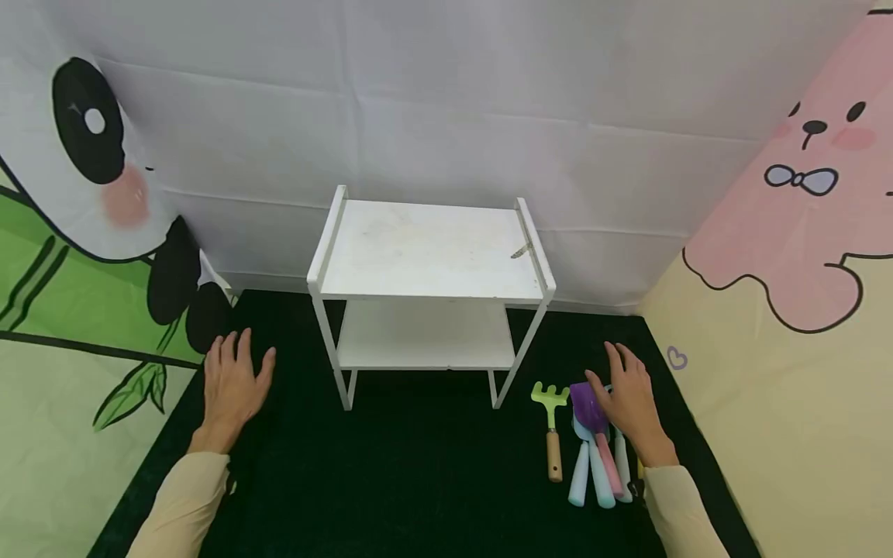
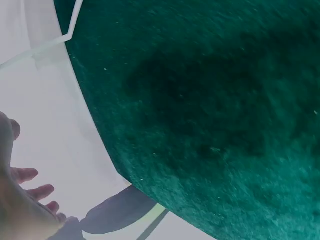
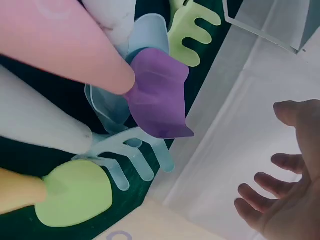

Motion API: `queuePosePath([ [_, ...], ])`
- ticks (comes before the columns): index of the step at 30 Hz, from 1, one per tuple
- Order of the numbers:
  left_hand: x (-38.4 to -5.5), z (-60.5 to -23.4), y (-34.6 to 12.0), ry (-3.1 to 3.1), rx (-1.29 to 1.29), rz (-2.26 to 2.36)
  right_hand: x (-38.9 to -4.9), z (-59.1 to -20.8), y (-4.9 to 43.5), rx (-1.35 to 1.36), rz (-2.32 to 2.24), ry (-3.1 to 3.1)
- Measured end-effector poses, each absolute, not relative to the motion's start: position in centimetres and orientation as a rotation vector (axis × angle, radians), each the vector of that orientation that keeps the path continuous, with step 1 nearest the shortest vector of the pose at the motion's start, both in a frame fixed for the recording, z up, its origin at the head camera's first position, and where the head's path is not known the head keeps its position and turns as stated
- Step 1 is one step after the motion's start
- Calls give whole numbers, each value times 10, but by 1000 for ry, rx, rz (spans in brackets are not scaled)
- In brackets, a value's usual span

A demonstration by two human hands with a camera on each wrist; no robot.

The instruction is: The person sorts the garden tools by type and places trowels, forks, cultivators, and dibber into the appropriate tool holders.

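My left hand [image 1: 232, 387] is over the dark green cloth on the left with its fingers loosely spread, holding nothing; the left wrist view catches its fingers [image 2: 39, 192] at the edge. On the right, my right hand [image 1: 631, 403] hovers over a bunch of small garden tools, fingers relaxed and apart from them. The bunch has a purple hand shovel [image 3: 157, 95] with a pink handle, a light-blue hand rake [image 3: 132, 147] with a pale handle, light-blue shovels [image 1: 581, 430] and a green shovel [image 3: 77, 195]. Beside them lies a green hand rake [image 1: 550, 399] with a wooden handle.
A white two-tier shelf [image 1: 425, 248] stands at the back middle of the green cloth [image 1: 412, 473]. Behind it hangs a white fabric wall [image 1: 446, 93]. Printed cartoon panels close off the left [image 1: 63, 294] and right [image 1: 781, 387] sides.
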State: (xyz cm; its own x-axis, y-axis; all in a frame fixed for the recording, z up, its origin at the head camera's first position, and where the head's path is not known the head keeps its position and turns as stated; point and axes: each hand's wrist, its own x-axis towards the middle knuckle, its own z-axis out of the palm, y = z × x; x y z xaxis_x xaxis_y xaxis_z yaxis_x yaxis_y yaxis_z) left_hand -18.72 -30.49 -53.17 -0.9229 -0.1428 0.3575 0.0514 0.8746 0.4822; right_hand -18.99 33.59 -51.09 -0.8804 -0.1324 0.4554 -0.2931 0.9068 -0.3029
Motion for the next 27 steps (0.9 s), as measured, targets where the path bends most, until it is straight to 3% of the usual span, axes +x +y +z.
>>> queuePosePath([
  [27, -185, -498, -255, -2326, 46, -1119, -146, -512, 349, 118, 749, -2695],
])
